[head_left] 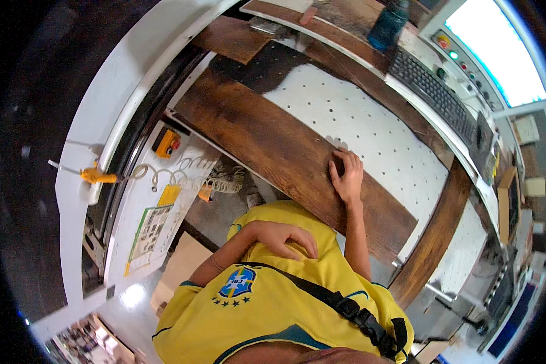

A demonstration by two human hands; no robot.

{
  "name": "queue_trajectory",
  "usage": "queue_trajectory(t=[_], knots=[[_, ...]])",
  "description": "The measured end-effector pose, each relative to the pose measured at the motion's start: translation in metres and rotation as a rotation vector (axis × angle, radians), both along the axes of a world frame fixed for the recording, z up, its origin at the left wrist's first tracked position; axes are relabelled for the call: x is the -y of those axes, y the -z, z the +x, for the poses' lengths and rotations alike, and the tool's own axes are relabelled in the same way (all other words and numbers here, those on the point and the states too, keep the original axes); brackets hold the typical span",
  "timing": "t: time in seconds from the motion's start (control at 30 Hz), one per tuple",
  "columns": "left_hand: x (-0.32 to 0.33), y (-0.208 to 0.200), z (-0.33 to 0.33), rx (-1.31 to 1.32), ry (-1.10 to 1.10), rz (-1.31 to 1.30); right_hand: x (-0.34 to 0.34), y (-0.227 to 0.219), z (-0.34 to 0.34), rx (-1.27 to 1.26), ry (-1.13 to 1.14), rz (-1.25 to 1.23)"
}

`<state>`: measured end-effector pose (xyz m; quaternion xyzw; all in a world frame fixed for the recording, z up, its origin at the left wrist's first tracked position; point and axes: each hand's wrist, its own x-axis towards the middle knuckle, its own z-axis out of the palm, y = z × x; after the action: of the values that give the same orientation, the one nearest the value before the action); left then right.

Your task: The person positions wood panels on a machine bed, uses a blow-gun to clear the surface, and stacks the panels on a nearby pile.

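Observation:
A long dark-brown wooden board lies slantwise across the white perforated table in front of me. Its near edge comes close to my body. My right hand rests on the board's right half, fingers apart and a little bent, with nothing in it. Against the front of my yellow shirt lies my left hand, empty, its fingers loosely stretched and pointing right. A second brown board crosses the table at the right, beyond the first board's end.
At the back right are a keyboard, a teal bottle and a bright screen. An orange box with a red button and a yellow air gun with coiled hose are at the left. Another brown piece sits at the far left.

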<state>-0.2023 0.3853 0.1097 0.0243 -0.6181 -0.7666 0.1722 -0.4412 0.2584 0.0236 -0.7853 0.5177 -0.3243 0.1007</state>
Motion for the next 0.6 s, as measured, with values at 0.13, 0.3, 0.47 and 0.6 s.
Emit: queue_trajectory(t=[0.13,0.3,0.47,0.6], knots=[[-0.004,-0.012,-0.017,0.036,-0.103,0.028,0.021,-0.009,0.014,-0.057,-0.146,0.034],[-0.044,-0.009,-0.047,0.407,-0.366,0.371,0.050,-0.003,0.050,-0.007,-0.329,0.133],[-0.067,0.015,-0.082,0.879,-0.790,0.034,0.095,0.017,0.040,0.089,-0.506,0.063],[-0.068,0.018,-0.090,0.699,-0.689,0.174,0.104,0.029,0.015,0.067,-0.513,-0.019]])
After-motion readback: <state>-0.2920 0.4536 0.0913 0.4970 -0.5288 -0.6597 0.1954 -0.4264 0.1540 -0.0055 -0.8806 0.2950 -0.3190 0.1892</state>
